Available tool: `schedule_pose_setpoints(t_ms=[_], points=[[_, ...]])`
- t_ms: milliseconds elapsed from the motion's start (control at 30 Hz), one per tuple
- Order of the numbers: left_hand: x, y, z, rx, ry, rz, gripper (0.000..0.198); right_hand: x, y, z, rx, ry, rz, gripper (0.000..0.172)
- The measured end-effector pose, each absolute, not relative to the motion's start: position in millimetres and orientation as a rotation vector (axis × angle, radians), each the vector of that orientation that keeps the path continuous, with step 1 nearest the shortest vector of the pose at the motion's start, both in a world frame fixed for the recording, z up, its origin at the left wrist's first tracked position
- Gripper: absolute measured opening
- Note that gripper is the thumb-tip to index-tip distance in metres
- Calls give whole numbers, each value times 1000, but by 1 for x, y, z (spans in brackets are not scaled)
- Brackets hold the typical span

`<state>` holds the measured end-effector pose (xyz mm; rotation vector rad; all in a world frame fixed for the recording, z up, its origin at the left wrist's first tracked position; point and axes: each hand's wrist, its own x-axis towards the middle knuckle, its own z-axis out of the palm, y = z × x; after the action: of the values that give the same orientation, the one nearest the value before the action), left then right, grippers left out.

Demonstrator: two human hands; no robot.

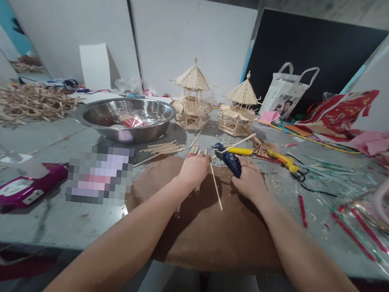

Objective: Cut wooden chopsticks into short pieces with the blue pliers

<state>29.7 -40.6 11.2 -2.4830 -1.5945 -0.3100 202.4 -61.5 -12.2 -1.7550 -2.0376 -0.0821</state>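
My left hand (195,170) is closed over thin wooden sticks, with fingers bent down near the brown mat (241,233). Some stick ends, a few with red on them, show past its knuckles. In my right hand (251,181) is a dark blue hand cutter (231,162), its head pointing left toward the left fingers. One thin wooden stick (217,189) slants down over the mat from the left fingertips. Another stick (241,141) slants up to the right across the cutter's head. The cutter's jaws are too small to make out.
Behind stand two wooden-stick pagoda models (192,95) and a steel basin (130,133). Loose sticks (163,147) lie left of my hands. A yellow-handled tool (284,161) and red sticks (302,211) are at right; a purple device (27,189) is at left.
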Motion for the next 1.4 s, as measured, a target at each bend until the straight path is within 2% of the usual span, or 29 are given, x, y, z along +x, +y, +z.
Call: schedule_pose_setpoints(t_ms=[667, 1033, 1233, 1400], points=[[32, -46, 17, -2495, -1627, -199, 23, 200, -63, -8, -1816, -2010, -9, 43], [33, -47, 17, -2501, -1674, -185, 23, 197, -66, -3, -1967, -1991, 5, 41], [32, -44, 10, -2496, -1665, -277, 24, 197, -67, -1, -1994, -1977, 1, 35], [26, -42, 11, -2470, -1713, -570, 29, 206, -64, 5, -1964, -1881, 76, 28]])
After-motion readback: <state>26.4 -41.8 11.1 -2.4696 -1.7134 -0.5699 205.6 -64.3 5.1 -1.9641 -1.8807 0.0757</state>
